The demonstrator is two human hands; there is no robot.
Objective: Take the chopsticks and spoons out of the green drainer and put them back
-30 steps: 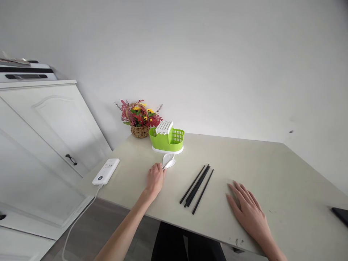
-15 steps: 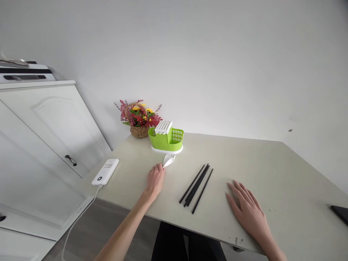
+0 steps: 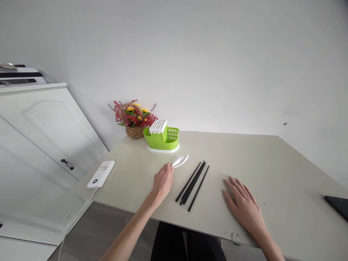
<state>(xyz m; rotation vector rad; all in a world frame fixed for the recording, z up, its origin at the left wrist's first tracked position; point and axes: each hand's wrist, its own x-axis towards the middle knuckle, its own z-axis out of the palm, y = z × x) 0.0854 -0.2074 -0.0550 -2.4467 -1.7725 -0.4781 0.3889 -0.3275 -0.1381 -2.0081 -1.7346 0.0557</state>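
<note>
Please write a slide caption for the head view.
Left hand holds white spoons near a green caddy; right hand rests beside black chopsticks.

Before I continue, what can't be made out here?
Spoons: head view, handles mostly hidden by the left hand, count unclear where bowls overlap.
Green basket: head view, inside bottom hidden by its front.
Power bank: head view, print too small.
Black object: head view, cut off by right edge.
</note>
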